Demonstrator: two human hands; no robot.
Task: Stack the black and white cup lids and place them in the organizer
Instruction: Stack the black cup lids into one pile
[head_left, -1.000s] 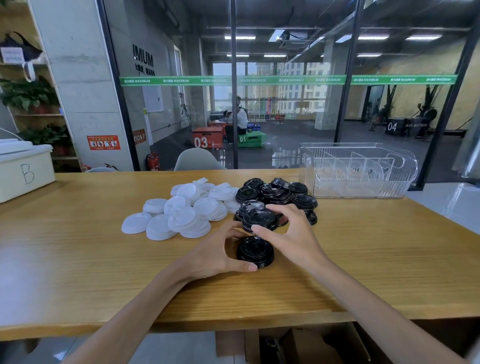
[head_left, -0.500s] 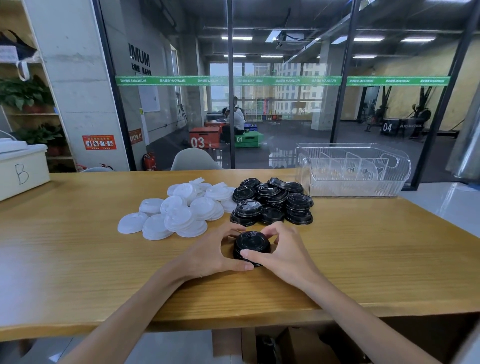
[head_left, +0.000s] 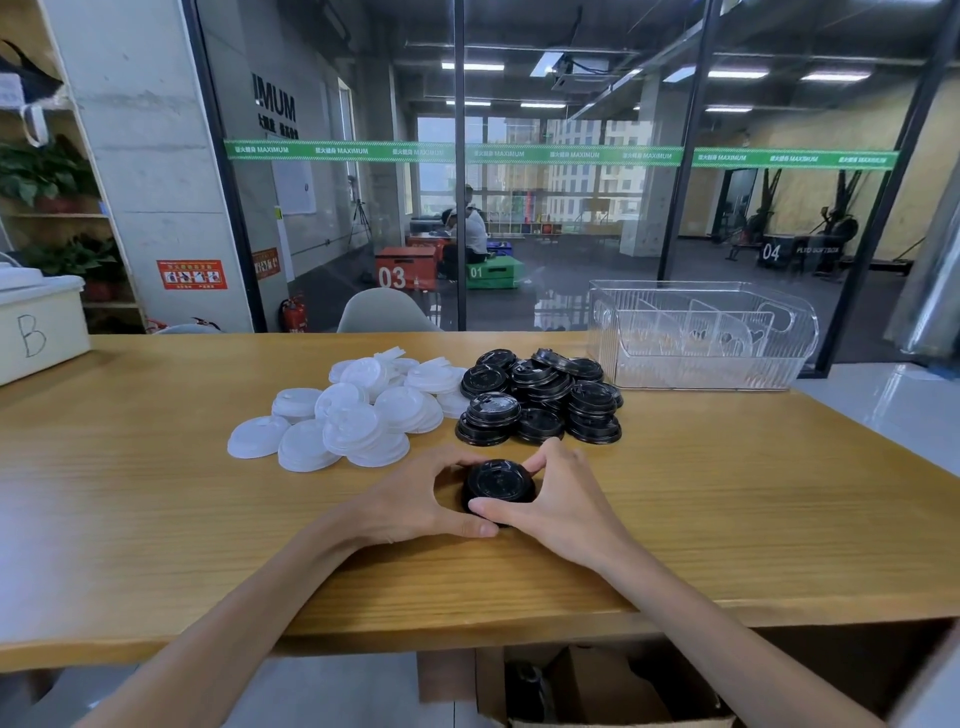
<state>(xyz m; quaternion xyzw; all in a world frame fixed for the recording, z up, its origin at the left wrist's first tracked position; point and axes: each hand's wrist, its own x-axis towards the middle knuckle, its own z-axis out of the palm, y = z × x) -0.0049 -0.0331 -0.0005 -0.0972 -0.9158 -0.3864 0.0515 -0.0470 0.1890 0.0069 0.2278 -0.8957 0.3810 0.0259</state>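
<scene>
A small stack of black lids (head_left: 497, 481) stands on the wooden table (head_left: 727, 519) near me. My left hand (head_left: 410, 504) curls around its left side and my right hand (head_left: 558, 499) around its right, thumbs meeting in front, fingertips at the back. Behind it lies a pile of loose black lids (head_left: 540, 397). To the left of that spreads a pile of white lids (head_left: 353, 415). The clear plastic organizer (head_left: 701, 338) with dividers stands at the far right of the table, with no lids visible inside.
A cream box marked B (head_left: 39, 332) sits at the table's far left edge. A glass wall runs behind the table, with a grey chair back (head_left: 387, 312) against it. Cardboard boxes (head_left: 597, 686) lie under the table's near edge.
My right hand came back from the black pile and brought lids onto the near stack. Both hands have closed in around that stack.
</scene>
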